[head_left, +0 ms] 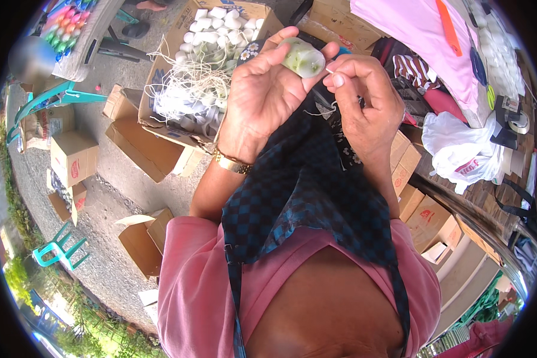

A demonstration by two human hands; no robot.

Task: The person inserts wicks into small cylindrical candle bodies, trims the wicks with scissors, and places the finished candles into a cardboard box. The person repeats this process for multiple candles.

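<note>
So your left hand (262, 89) is palm up and has the oval (304, 61) gripped at the fingertips, a pale, see-through thing with green inside. It's held up in front of you, above the apron (316, 173). Your right hand (367, 89) is just beside it, thumb and index finger pinched together on a small white string (330, 71). Can't tell if that string actually runs into the oval or just ends next to it. The watch (232, 163) on your left wrist is gold.

Right behind your left hand there's an open box (265, 17) with a heap of white pieces (218, 24) at the far end and a messy tangle of strings (182, 80) nearer you. Off to your right you've got a pink cloth (411, 33) with an orange strip (448, 27) lying on it, and a white bag (462, 146) a bit closer in. Way over on your left, a teal chair (56, 252) is on the ground (104, 209), well apart from your hands.
</note>
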